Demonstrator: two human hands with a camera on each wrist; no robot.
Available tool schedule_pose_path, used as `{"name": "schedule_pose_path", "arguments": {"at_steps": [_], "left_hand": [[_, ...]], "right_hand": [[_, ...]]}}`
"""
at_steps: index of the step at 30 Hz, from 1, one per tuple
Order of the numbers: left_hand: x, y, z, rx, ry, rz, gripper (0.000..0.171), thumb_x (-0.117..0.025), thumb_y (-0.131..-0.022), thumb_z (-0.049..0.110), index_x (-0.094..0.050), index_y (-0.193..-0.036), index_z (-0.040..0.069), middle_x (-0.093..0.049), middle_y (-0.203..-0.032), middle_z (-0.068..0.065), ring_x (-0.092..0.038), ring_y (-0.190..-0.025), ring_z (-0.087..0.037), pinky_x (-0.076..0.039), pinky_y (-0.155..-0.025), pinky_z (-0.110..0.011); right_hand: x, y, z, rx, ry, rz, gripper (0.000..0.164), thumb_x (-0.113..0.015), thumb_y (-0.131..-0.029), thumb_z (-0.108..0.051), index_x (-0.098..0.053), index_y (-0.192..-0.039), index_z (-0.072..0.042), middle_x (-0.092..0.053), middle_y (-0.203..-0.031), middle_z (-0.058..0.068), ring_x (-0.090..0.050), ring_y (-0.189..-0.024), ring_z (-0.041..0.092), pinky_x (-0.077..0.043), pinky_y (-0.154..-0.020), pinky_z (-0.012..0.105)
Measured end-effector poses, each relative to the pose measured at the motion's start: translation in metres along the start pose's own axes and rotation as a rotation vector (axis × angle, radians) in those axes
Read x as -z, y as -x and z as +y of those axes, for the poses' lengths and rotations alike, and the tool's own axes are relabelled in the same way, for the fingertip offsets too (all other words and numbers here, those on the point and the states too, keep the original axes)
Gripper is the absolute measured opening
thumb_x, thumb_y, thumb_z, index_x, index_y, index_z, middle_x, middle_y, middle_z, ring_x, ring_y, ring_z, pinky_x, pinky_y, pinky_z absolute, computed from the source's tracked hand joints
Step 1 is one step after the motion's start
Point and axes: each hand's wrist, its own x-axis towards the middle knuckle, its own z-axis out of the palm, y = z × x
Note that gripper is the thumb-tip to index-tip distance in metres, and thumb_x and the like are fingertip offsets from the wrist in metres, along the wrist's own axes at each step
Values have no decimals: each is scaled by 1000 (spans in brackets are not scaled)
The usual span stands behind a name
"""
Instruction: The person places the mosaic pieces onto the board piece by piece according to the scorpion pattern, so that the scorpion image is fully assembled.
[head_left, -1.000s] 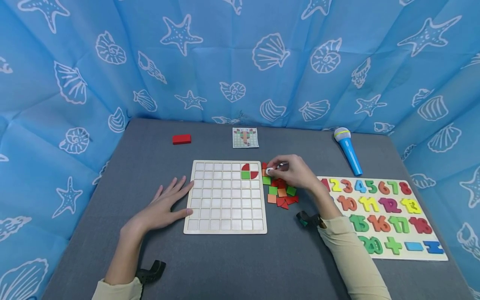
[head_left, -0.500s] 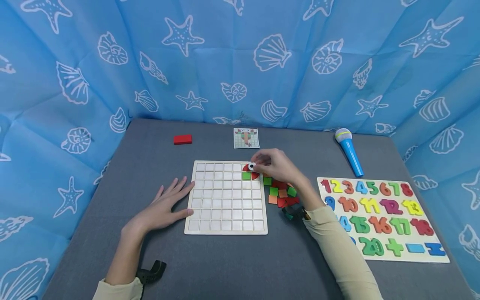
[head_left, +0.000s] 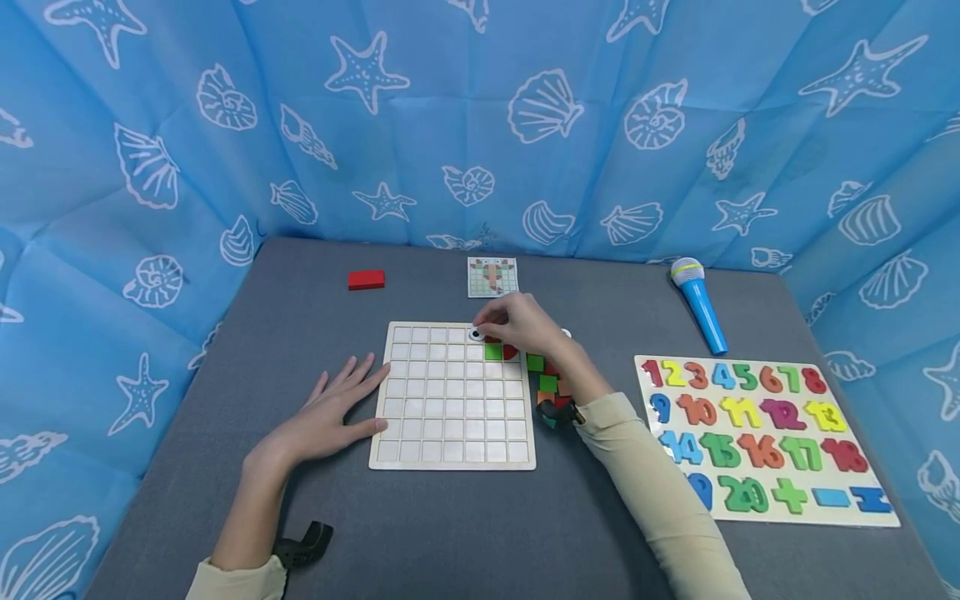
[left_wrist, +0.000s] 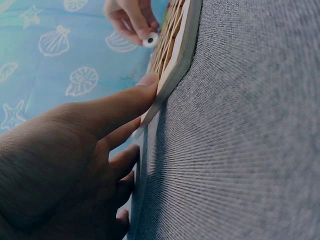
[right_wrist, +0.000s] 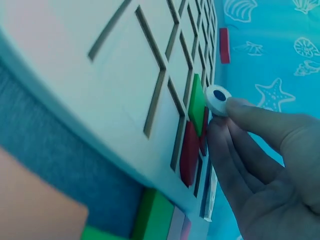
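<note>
My right hand (head_left: 525, 323) pinches a round white eye piece (right_wrist: 212, 102) with a black dot, between thumb and fingers. It is over the top row of the wooden grid board (head_left: 442, 408), just left of the red pieces. A green square (head_left: 492, 352) and a red quarter-circle (head_left: 511, 352) sit in cells near the board's upper right corner; another red piece (head_left: 492, 339) there is partly covered by my hand. My left hand (head_left: 318, 425) lies with spread fingers at the board's left edge, its thumb touching the rim in the left wrist view.
Loose green (head_left: 548, 383), orange and red pieces lie right of the board, partly under my right forearm. A pattern card (head_left: 492, 277) and a red block (head_left: 366, 279) are behind it. A toy microphone (head_left: 701, 308) and a number puzzle board (head_left: 772, 442) are at the right.
My right hand has carried the eye piece from the loose pile leftward over the board, past the red pieces. The left hand has stayed in place.
</note>
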Motion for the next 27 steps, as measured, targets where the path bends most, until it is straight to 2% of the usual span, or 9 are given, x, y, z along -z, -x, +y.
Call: {"name": "schedule_pose_path", "arguments": {"at_steps": [4,12,19,27], "left_hand": [[-3,-3,-7,24,-26,-18,88,-72,-101,56,-26,-174,36,-16,-184,-14,-4,-172,-46,4,-132,-77],[2,2,5,-7,13,4,88,-74,-100,51,-32,-173,24,-20,-181,-22,-6,-168,-55,3,-127,-82],[-4,-2,-6,21,-19,-8,89,-71,-100,57,-27,-174,33,-18,-183,-16,-5,-171,-48,3,-131,-77],[-5,-5,-10,31,-28,-23,89,-71,-101,55,-25,-174,33,-15,-184,-15,-3,-171,-47,5,-132,-77]], "right_hand": [[-5,-4,-1,-12,25,-2,15,-73,-105,-13,-84,-112,-5,-84,-101,11,-78,-86,19,-63,-78,34],[-11,-7,-4,-48,75,-13,15,-75,-103,-13,-83,-112,-3,-84,-103,13,-78,-87,20,-63,-79,35],[-12,-5,-7,-76,115,0,16,-77,-102,-14,-84,-111,-4,-84,-102,12,-78,-89,20,-64,-81,35],[-14,-3,-8,-50,115,27,18,-82,-98,-19,-83,-109,-5,-83,-95,9,-75,-83,17,-61,-77,34]]}}
